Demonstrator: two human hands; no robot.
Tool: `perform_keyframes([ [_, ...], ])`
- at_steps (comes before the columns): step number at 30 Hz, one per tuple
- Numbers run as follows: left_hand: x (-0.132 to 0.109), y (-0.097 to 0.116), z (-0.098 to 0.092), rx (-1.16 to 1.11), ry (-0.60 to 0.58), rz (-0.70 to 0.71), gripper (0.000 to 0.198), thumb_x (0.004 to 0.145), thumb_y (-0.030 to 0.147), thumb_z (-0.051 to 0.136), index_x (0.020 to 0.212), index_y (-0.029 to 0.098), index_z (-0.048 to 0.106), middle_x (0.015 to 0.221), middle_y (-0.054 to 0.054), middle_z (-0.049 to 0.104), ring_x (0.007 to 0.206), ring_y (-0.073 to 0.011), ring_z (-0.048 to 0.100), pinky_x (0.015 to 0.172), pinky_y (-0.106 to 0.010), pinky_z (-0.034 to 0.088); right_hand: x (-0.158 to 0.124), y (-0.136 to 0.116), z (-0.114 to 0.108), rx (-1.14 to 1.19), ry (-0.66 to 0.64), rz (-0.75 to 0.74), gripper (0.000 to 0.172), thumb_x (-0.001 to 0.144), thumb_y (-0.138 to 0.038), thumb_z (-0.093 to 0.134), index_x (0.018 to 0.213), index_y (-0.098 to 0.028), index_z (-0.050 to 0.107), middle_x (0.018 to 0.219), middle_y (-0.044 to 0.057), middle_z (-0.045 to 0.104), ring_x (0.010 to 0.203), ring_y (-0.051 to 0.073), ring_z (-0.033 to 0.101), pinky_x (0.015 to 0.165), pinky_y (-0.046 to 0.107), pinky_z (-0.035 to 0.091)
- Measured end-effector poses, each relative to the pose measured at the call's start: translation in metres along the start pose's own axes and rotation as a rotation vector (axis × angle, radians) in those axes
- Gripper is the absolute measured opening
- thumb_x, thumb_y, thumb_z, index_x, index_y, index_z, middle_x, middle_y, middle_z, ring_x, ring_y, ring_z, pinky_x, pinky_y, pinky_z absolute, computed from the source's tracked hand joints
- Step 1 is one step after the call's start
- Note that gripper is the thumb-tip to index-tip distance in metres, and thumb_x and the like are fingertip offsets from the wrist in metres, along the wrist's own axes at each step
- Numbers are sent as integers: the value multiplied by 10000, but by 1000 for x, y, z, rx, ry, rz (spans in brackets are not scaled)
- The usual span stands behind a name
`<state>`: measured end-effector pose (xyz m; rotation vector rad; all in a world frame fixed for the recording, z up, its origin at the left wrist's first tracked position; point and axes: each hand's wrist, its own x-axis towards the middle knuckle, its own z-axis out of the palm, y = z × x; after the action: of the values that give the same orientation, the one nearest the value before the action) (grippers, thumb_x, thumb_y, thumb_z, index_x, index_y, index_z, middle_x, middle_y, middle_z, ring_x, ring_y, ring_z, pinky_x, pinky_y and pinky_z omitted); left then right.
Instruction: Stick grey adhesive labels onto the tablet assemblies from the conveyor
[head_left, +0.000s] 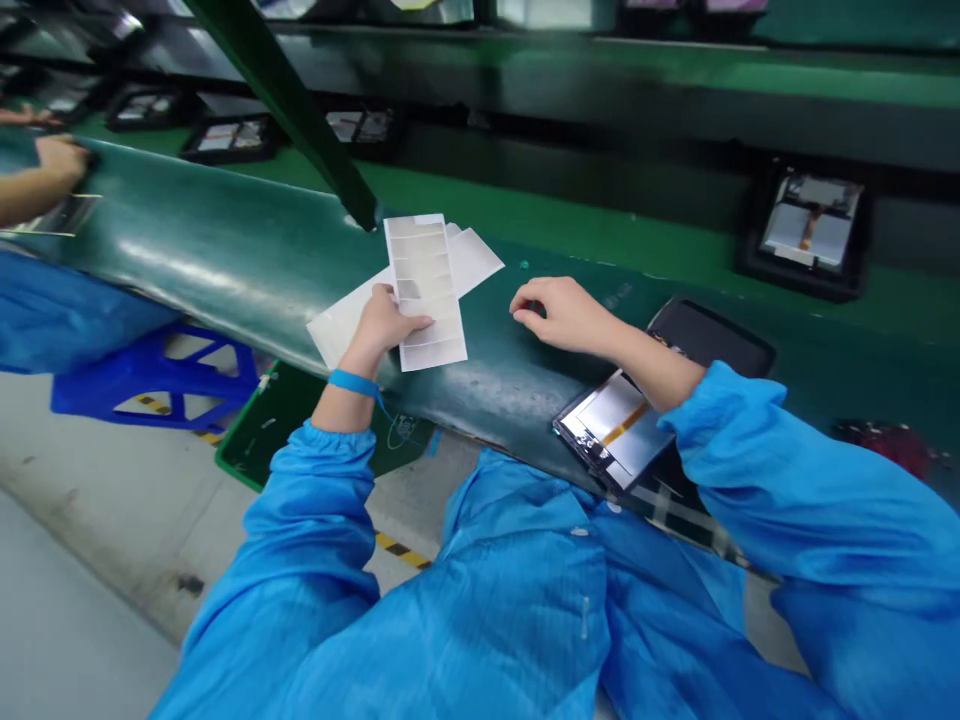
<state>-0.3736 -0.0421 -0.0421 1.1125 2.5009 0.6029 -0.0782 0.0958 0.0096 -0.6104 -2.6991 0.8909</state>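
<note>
Label sheet [424, 292] — unreadably blurred — in left hand [382, 325].

Your left hand [382, 322] hides part of the ribbed white sheet [424, 262]. The frame's left edge cuts off a co-worker's forearm [37, 190]. The green speck [523, 264] is too small to tell, and the dark red object [885, 447] is blurred.

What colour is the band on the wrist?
Bright blue, the thin wristband on the left wrist; the head view shows it best.
</note>
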Motion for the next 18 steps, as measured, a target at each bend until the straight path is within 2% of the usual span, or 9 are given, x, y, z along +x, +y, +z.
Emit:
perform_keyframes([
  [3, -20, 9, 2, -296, 37, 12, 559, 795, 373, 752, 1253, 133, 539, 1246, -204, 711, 1120, -339, 730, 921, -452, 613, 26, -1, 13, 186, 25, 117, 133, 897, -198, 629, 937, -183, 755, 1001, 60, 786, 895, 203, 674, 909, 372, 509],
  [5, -49, 17, 6, -478, 32, 79, 449, 883, 439, 666, 1221, 165, 557, 1273, -168, 716, 1156, -309, 723, 966, -433, 614, 40, -3, 21, 368, 109, 246, 237, 856, -259, 702, 1079, -185, 736, 1147, 87, 785, 963, 221, 682, 955, 409, 532],
  [7, -89, 26, 12, -624, -17, 155, 486, 914, 537, 652, 1247, 192, 575, 1275, -135, 725, 1171, -302, 720, 986, -428, 614, 46, -11, 23, 673, 145, 292, 439, 847, -415, 761, 1228, -212, 681, 1296, 111, 752, 1078, 254, 696, 994, 453, 557],
  [9, -129, 33, 16, -740, -118, 224, 560, 895, 619, 709, 1272, 217, 610, 1228, -118, 745, 1130, -304, 732, 945, -423, 626, 44, -26, 21, 997, 133, 237, 568, 829, -610, 779, 1257, -260, 649, 1335, 99, 744, 1178, 287, 702, 1007, 473, 582],
  [11, -159, 40, 15, -851, -259, 283, 604, 859, 623, 790, 1296, 237, 631, 1214, -120, 747, 1106, -303, 735, 905, -405, 626, 33, -45, 17, 1178, 185, 186, 594, 781, -690, 808, 1201, -298, 656, 1288, 69, 767, 1213, 301, 711, 1016, 469, 599],
  [13, -173, 45, 8, -1029, -336, 317, 683, 826, 641, 830, 1347, 257, 613, 1262, -132, 722, 1127, -304, 725, 876, -384, 619, 16, -65, 16, 1204, 298, 225, 548, 743, -621, 871, 1157, -323, 671, 1243, 40, 786, 1205, 304, 722, 1028, 469, 605],
  [15, -175, 49, -5, -1232, -311, 328, 792, 805, 693, 820, 1433, 288, 556, 1349, -134, 678, 1170, -311, 708, 873, -386, 615, -7, -83, 21, 1187, 351, 293, 473, 765, -534, 879, 1154, -341, 691, 1232, 27, 795, 1179, 301, 732, 1030, 481, 607],
  [17, -172, 53, -17, -1322, -245, 302, 824, 810, 715, 796, 1477, 309, 532, 1360, -119, 672, 1138, -305, 715, 859, -392, 620, -32, -96, 32, 1181, 305, 335, 386, 820, -490, 846, 1150, -344, 707, 1209, 30, 801, 1119, 291, 745, 1006, 477, 611],
  [18, -171, 54, -21, -1312, -224, 273, 772, 822, 691, 799, 1448, 301, 568, 1300, -109, 700, 1070, -290, 729, 825, -383, 622, -45, -100, 37, 1171, 260, 336, 351, 854, -483, 818, 1154, -339, 705, 1195, 36, 800, 1082, 283, 750, 984, 469, 613],
])
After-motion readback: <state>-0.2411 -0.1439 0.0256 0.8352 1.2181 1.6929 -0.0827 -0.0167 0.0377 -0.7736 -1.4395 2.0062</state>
